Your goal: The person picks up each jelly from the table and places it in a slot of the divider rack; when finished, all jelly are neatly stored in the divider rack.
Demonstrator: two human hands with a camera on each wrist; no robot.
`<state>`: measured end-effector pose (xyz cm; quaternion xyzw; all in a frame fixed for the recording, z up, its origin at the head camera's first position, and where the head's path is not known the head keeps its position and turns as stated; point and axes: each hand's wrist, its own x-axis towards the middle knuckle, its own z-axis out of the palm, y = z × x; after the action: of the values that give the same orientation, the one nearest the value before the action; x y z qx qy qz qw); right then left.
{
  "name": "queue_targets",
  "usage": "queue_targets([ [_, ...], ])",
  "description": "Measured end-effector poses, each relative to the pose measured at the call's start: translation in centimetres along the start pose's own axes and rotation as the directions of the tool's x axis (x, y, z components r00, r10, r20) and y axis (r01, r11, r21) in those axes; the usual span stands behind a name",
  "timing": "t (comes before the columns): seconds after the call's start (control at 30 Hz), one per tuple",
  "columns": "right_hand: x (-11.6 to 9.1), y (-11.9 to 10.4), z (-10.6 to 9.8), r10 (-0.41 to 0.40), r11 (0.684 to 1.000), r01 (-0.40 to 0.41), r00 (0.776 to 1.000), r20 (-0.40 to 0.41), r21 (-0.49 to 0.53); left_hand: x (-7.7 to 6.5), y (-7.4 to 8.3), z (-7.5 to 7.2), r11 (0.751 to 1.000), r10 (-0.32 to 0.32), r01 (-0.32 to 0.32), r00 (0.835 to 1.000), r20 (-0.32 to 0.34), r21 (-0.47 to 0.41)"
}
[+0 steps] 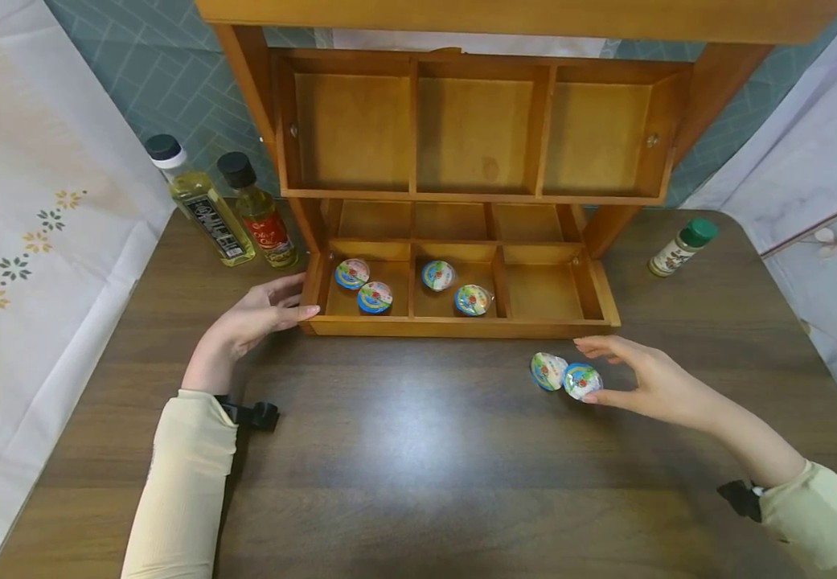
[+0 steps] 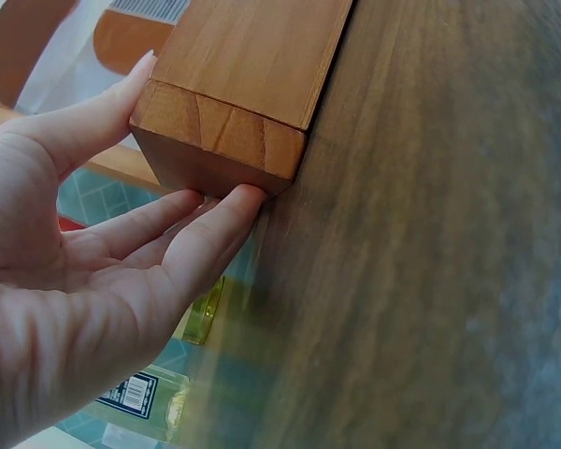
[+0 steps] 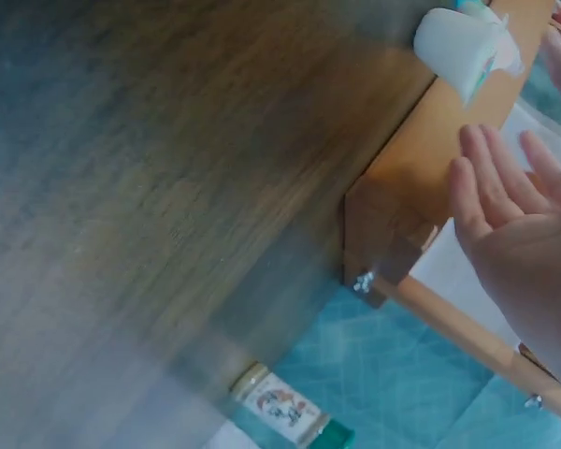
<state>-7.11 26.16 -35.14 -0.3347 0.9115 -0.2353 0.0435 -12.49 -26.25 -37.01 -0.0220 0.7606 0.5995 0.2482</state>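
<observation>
A wooden tray (image 1: 461, 327) with three front compartments lies on the table under a wooden shelf unit (image 1: 476, 129). Two foil-lidded cups (image 1: 363, 285) lie in its left compartment and two more (image 1: 456, 288) in the middle; the right compartment (image 1: 541, 291) holds nothing. My left hand (image 1: 291, 301) rests with straight fingers against the tray's left front corner (image 2: 234, 94), thumb along the side. On the table in front of the tray lie two cups (image 1: 548, 370) (image 1: 582, 380). My right hand (image 1: 609, 374) hovers open beside the nearer one, thumb tip close to it. In the right wrist view a cup (image 3: 458, 42) is apart from the fingers (image 3: 491, 187).
Two oil bottles (image 1: 204, 205) (image 1: 259, 213) stand left of the shelf unit. A green-capped jar (image 1: 679, 245) stands to its right. A cloth (image 1: 27, 241) hangs at the table's left edge. Bare tabletop (image 1: 404, 450) spreads in front of me.
</observation>
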Motion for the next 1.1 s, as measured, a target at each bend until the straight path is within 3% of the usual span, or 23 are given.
queue_targets([
  [0.2,-0.9,-0.2,0.4,0.013,1.000,-0.012,1.000,-0.020,0.014,0.1,0.2,0.0,1.000,0.003,-0.003,1.000,0.000,0.002],
  [0.47,-1.5,-0.2,1.4,0.094,0.992,-0.087,0.992,-0.087,0.086,0.4,0.2,0.0,1.000,0.003,-0.003,1.000,-0.001,0.000],
  [1.1,-2.0,-0.9,1.7,0.171,0.985,-0.171,0.985,0.009,0.040,-0.1,-0.3,0.0,1.000,0.002,-0.002,1.000,-0.009,-0.010],
])
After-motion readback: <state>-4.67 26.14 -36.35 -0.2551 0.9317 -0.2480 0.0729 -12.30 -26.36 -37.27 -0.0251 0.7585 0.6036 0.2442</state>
